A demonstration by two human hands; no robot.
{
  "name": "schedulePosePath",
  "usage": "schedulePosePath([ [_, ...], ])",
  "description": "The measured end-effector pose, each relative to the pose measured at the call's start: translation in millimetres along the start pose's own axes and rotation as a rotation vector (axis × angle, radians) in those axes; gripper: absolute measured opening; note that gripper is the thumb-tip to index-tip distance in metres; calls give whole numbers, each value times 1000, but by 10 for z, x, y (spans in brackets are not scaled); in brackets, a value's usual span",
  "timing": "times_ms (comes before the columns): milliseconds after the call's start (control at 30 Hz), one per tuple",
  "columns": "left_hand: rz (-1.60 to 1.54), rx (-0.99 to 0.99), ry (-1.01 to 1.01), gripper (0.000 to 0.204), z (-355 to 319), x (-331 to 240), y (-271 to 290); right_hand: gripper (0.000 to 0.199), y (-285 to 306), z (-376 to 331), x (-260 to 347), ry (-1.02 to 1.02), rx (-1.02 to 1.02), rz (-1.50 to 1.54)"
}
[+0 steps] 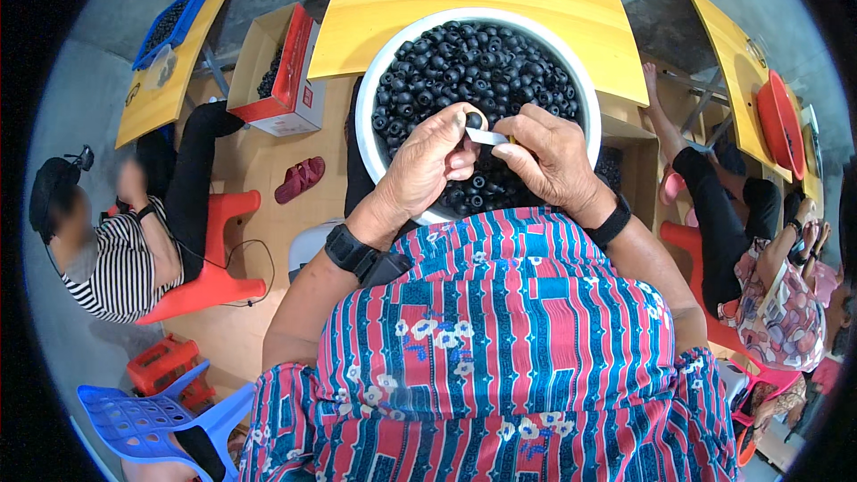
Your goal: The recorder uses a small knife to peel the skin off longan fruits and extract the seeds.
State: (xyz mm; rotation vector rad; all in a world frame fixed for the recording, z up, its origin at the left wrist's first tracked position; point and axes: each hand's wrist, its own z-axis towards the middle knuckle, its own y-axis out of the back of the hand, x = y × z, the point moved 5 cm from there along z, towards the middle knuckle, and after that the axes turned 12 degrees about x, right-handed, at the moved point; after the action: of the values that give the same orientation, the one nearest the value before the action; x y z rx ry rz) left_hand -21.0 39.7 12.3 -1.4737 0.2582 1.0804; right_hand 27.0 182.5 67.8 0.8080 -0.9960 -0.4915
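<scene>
White basin (pixel 368 98) full of black rings (pixel 482 58); hands above.

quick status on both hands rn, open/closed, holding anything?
Left hand: closed, pinching a small black ring over the white bowl.
Right hand: closed on a thin silver tool that points at the ring.

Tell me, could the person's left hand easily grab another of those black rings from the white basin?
Probably yes. The left hand hovers right over the white basin, which is heaped with black rings, and nothing covers them. It does hold a small ring at its fingertips, though.
</scene>
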Motion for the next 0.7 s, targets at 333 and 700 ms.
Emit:
schedulePosePath([
  [333, 107, -35, 5, 31, -9, -20, -72, 19, 41, -18, 27, 25, -49, -42],
  [700, 155, -29, 10, 32, 12, -37, -2, 19, 35, 22, -10, 9, -50, -42],
])
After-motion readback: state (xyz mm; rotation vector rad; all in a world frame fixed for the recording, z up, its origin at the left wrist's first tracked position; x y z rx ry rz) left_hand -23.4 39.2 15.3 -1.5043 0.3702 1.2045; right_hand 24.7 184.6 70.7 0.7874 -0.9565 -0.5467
